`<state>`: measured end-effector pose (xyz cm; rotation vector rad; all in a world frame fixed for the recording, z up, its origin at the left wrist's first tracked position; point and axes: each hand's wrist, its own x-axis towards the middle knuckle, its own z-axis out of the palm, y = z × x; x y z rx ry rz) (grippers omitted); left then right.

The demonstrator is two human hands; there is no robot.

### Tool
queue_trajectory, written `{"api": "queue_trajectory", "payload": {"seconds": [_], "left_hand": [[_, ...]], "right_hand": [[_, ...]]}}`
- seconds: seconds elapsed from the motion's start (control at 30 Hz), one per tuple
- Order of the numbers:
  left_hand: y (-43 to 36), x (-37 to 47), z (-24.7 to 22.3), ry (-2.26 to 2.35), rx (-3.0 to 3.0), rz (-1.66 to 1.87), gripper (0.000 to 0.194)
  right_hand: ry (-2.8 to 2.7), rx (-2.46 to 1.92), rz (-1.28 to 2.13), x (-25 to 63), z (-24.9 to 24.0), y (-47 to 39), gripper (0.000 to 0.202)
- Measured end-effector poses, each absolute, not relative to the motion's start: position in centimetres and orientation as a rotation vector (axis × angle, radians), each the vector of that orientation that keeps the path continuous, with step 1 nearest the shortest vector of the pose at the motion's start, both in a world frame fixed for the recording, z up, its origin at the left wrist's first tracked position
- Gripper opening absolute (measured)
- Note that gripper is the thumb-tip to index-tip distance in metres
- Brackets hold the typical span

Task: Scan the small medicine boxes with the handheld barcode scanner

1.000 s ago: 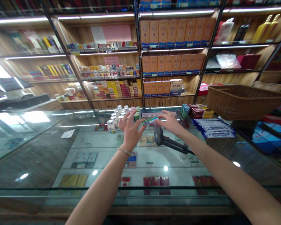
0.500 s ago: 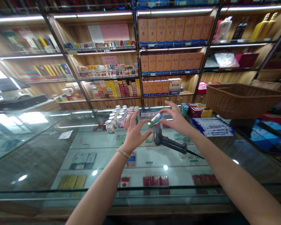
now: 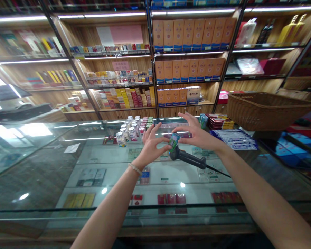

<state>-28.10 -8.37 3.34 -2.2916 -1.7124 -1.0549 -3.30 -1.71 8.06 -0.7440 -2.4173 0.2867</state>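
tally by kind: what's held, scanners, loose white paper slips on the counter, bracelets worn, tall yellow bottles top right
Small green-and-blue pack, held: 1
Black handheld scanner: 1
Loose white paper slip: 1
Pale beaded bracelet: 1
Tall yellow bottles: 2
Total: 6

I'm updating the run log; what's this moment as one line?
left hand: pinching small green pack | right hand: pinching same pack | scanner: on glass counter, partly hidden by pack | bottles: grouped left of pack
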Motion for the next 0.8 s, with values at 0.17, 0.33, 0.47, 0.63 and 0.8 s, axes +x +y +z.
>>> {"api": "queue_trajectory", "payload": {"seconds": [0.17,0.33,0.47,0.63,0.8], "left_hand": [[-8.4,-27.9,3.4,-1.672,-2.176,-1.110,0.019],[-8.7,-27.0,3.4,-1.666,-2.055,-1.151,0.018],[-8.9,-25.9,3.4,-1.690,-1.997,-1.155,0.016],[-8.6,-24.8,3.3,-1.671,-2.019,-1.129,0.014],[-8.0,-23.7,4.6,-1.642,-2.055,-1.024,0.012]], "right_hand": [[-2.327,-0.809,0.168,-4.2,7.9,-1.9,0.036],[-2.161,-0.885,0.006,-5.1,7.2,-2.9,0.025],[-2.067,-0.923,-0.036,-5.4,6.4,-3.7,0.019],[-2.072,-0.939,-0.044,-4.9,6.2,-3.8,0.016],[-2.079,-0.972,-0.066,-3.3,6.6,-3.1,0.017]]}}
